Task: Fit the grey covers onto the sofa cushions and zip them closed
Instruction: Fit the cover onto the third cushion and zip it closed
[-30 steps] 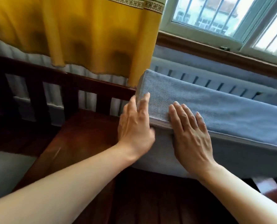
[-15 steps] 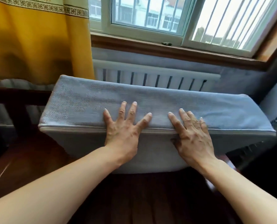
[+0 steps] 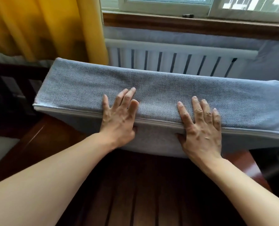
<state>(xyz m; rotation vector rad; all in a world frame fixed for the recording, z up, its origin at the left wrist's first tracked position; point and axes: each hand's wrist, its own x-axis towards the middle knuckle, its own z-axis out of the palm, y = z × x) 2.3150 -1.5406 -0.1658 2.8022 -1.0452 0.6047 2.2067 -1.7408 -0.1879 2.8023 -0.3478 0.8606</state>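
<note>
A long sofa cushion in a grey woven cover (image 3: 168, 88) stands on its edge on the dark wooden sofa seat (image 3: 135, 185). A pale seam line (image 3: 70, 110) runs along its near top edge. My left hand (image 3: 119, 116) lies over that edge left of the middle. Its fingers rest straight on the top face and its thumb is tucked against the front face. My right hand (image 3: 200, 128) lies the same way further right. The cushion's right end runs out of view.
A yellow curtain (image 3: 46, 26) hangs at the back left. A white radiator (image 3: 176, 61) under a wooden window sill (image 3: 184, 25) is close behind the cushion. The sofa's dark slatted backrest (image 3: 10, 79) is at left, and something grey (image 3: 0, 149) lies at lower left.
My view swung right and then down. My hands slid from the cushion's left end toward its middle and spread apart, and both thumbs dropped onto the front face.
</note>
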